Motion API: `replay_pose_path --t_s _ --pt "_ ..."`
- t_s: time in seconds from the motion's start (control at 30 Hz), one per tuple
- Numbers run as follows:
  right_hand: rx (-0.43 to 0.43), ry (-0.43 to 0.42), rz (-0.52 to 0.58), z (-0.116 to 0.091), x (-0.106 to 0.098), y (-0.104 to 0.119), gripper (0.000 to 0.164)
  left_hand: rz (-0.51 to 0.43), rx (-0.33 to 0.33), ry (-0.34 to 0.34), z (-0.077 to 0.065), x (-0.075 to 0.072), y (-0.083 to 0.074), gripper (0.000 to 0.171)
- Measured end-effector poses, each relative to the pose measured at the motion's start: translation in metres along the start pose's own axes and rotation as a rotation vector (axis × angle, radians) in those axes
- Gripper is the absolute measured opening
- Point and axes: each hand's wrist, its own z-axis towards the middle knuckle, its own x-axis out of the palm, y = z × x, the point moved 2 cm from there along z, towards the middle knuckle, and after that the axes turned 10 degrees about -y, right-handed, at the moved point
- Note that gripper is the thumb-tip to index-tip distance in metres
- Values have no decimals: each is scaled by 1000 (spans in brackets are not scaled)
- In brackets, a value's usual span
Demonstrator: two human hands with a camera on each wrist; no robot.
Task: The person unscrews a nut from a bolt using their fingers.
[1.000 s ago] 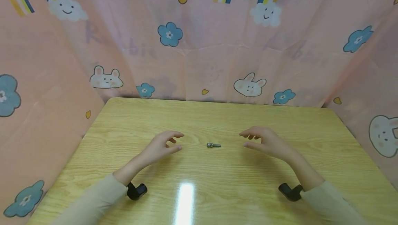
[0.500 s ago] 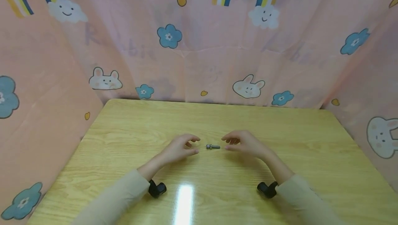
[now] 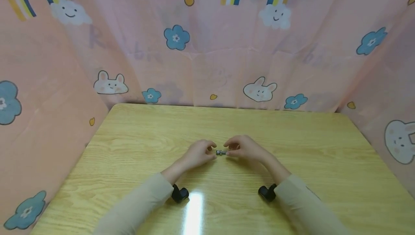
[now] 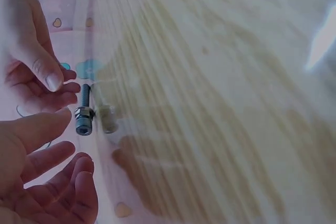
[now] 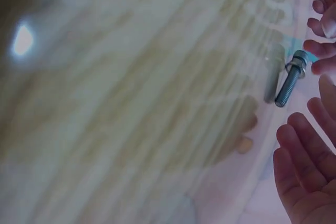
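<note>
A small metal bolt [image 3: 220, 152] lies on the table, its head toward my left hand and its threaded end toward my right. In the left wrist view the bolt [image 4: 84, 121] shows a socket head with a nut or washer close behind it. My left hand [image 3: 198, 154] is just beside the head, its fingers loosely bent and holding nothing. From the other side, my right hand [image 3: 247, 148] reaches to the threaded end, the thumb partly covering it in the head view. In the right wrist view a gap shows between the right fingers [image 5: 302, 153] and the bolt.
The wood-grain table [image 3: 146, 127] reaches back to a pink patterned curtain [image 3: 207, 65], which also hangs along both sides. A bright light reflection [image 3: 193, 213] lies on the near tabletop. Black wrist cameras [image 3: 179, 194] hang below both sleeves.
Both hands have moved inward from either side, left hand rightward and right hand leftward, and now flank the bolt. The bolt has stayed in place.
</note>
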Motion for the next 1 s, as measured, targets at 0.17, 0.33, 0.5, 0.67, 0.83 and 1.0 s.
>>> replay_pose_path --t_s 0.17,0.33,0.5,0.67,0.83,1.0 --pt "22 11 -39 6 6 2 23 9 -23 -6 5 7 -1 29" --pt "18 24 -72 11 11 5 21 16 -37 -8 8 12 -1 23" --pt "-27 44 -95 16 15 8 16 10 -42 -8 11 16 -1 11" --pt "-14 58 -108 19 19 11 13 0 -62 -15 12 17 -2 6" --pt "-6 59 -98 19 18 13 11 -12 -77 -18 12 17 -3 6" --pt "-19 56 -74 18 17 12 10 -30 -90 -18 11 17 -4 8"
